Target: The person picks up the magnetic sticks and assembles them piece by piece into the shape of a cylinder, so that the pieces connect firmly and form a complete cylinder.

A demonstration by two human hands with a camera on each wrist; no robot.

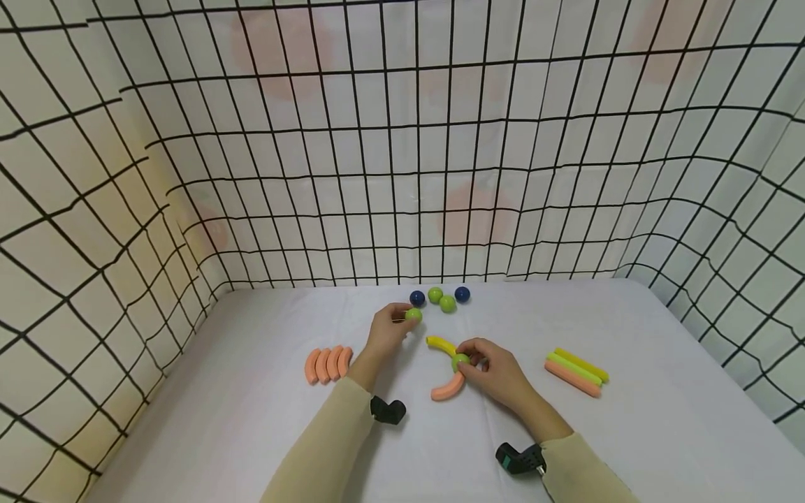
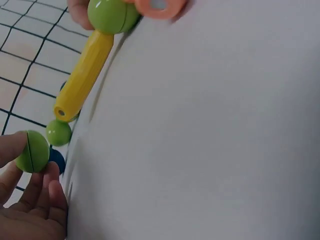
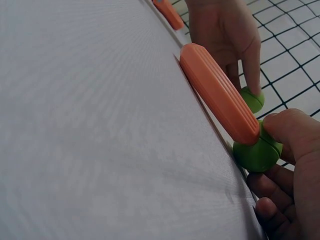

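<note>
My left hand (image 1: 387, 332) pinches a green ball (image 1: 413, 315) between thumb and fingers; a seam runs round the ball (image 2: 33, 151) in the left wrist view. My right hand (image 1: 498, 368) grips a second green ball (image 1: 461, 362), which joins a curved yellow piece (image 1: 441, 344) and a curved orange piece (image 1: 448, 388). In the right wrist view the ridged orange piece (image 3: 220, 94) meets that ball (image 3: 257, 152) under my thumb. Just beyond my left hand, two green balls (image 1: 448, 303) and two dark blue balls (image 1: 417, 298) sit in a cluster.
Several curved orange pieces (image 1: 328, 365) lie side by side at the left. On the right, straight yellow, lime and orange sticks (image 1: 575, 372) lie together. A black wire grid (image 1: 390, 175) stands before white cloth at the back and sides of the white table (image 1: 251, 433).
</note>
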